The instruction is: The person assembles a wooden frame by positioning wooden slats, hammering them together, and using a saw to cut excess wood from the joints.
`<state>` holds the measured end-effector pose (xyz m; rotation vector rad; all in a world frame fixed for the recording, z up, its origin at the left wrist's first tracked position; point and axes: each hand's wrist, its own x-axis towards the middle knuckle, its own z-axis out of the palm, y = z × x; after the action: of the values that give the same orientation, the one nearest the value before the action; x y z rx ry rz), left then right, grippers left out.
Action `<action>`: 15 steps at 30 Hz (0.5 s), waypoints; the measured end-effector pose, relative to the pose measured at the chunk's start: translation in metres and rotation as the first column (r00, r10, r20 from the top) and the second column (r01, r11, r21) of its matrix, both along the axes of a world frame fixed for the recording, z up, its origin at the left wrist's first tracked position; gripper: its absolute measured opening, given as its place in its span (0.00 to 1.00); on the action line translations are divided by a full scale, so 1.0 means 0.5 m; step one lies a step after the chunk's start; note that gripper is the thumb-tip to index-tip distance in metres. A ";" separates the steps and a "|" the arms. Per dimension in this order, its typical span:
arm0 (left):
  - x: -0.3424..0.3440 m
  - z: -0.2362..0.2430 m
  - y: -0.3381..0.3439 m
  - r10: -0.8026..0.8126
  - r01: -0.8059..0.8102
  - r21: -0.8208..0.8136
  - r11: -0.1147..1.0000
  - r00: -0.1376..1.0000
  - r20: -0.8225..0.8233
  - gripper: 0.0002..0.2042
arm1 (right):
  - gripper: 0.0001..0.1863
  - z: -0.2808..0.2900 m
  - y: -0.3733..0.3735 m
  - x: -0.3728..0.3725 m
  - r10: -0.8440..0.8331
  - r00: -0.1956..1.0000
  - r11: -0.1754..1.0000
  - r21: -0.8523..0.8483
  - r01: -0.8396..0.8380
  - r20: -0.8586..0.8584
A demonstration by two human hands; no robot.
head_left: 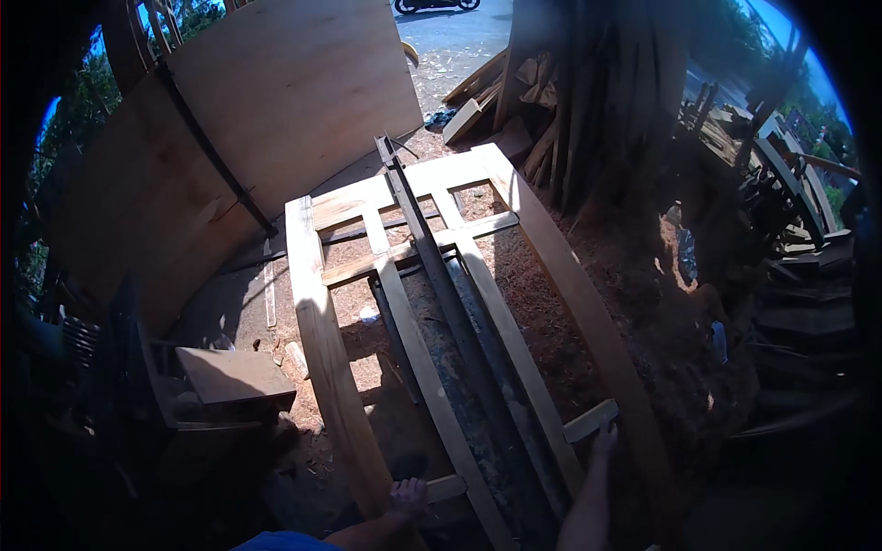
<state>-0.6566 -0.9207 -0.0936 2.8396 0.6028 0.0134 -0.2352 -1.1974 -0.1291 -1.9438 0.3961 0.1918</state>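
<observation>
Fingers of our left hand [409, 494] are bent at the outer end of the left rail [447, 488]; those of our right hand [604, 440] touch the outer end of the right rail [588, 422]. We cannot tell whether either set pinches its rail (the undersides are hidden). Both short rails lie in the near part of the wooden frame [326, 340], which extends ahead of us. We see a dark bar [424, 237] running lengthwise over its middle, and a plywood sheet [303, 101] standing beyond, to the left.

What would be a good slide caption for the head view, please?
Left hand and right hand at short wooden pieces within a wooden frame, outdoors.
</observation>
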 end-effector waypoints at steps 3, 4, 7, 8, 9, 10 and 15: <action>-0.047 0.000 0.021 0.026 -0.025 0.027 0.999 0.999 -0.032 0.25 | 0.43 -0.040 0.112 -0.039 -0.143 0.977 0.928 0.320 0.189 -0.160; -0.035 0.000 0.015 0.040 -0.040 0.015 0.999 0.999 -0.007 0.24 | 0.43 -0.046 0.107 -0.030 -0.110 0.984 0.957 0.251 0.143 -0.140; -0.021 0.006 0.016 0.038 -0.038 -0.013 0.999 0.999 0.037 0.23 | 0.43 -0.059 0.120 -0.031 -0.043 0.989 0.992 0.108 0.058 -0.142; -0.024 0.010 0.020 0.045 -0.047 -0.034 0.998 0.997 -0.068 0.25 | 0.44 -0.055 0.125 -0.039 -0.053 0.982 0.992 0.107 0.073 -0.180; -0.025 0.030 0.028 0.041 -0.046 -0.044 0.998 0.994 -0.103 0.26 | 0.45 -0.045 0.139 -0.044 -0.058 0.975 0.991 0.109 0.083 -0.213; -0.013 0.040 0.033 0.031 -0.038 -0.060 0.997 0.993 -0.118 0.27 | 0.43 -0.045 0.143 -0.041 -0.151 0.973 0.986 0.042 0.160 -0.174; -0.001 0.090 0.048 -0.042 -0.009 -0.206 0.979 0.970 -0.239 0.33 | 0.38 -0.068 0.144 -0.050 -0.127 0.991 0.978 -0.163 0.131 0.035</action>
<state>-0.6572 -0.8965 -0.0484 2.6627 0.5907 -0.3822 -0.2604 -1.1255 -0.1629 -2.0721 0.5352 0.0520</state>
